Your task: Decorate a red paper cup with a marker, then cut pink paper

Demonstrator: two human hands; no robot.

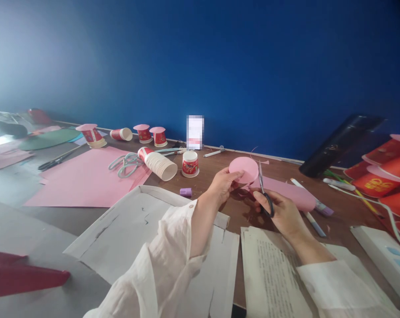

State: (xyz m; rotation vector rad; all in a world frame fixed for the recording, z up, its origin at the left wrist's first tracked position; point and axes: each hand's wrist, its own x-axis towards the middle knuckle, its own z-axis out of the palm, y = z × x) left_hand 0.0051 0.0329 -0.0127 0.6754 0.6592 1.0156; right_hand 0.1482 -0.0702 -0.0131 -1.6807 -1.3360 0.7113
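My left hand point(226, 184) pinches a pink paper circle point(244, 169) by its lower left edge, thumb on top. In my right hand point(281, 212) is a pair of scissors point(268, 203) with black handles, the fingers wrapped round the loops. Its blades point up and lie along the circle's right edge; whether they touch the paper is hard to tell. Behind the right hand a rolled sheet of pink paper point(286, 193) lies on the brown table. An upright red paper cup point(190, 164) stands left of the circle.
A stack of paper cups point(160, 164) lies beside a coiled cord point(127, 165) and a pink sheet point(77, 185). Cups with pink discs point(158, 137) line the wall. An open book point(269, 269), a power strip point(382, 260), a black cylinder point(339, 143) and red cups point(379, 183) are nearer the right.
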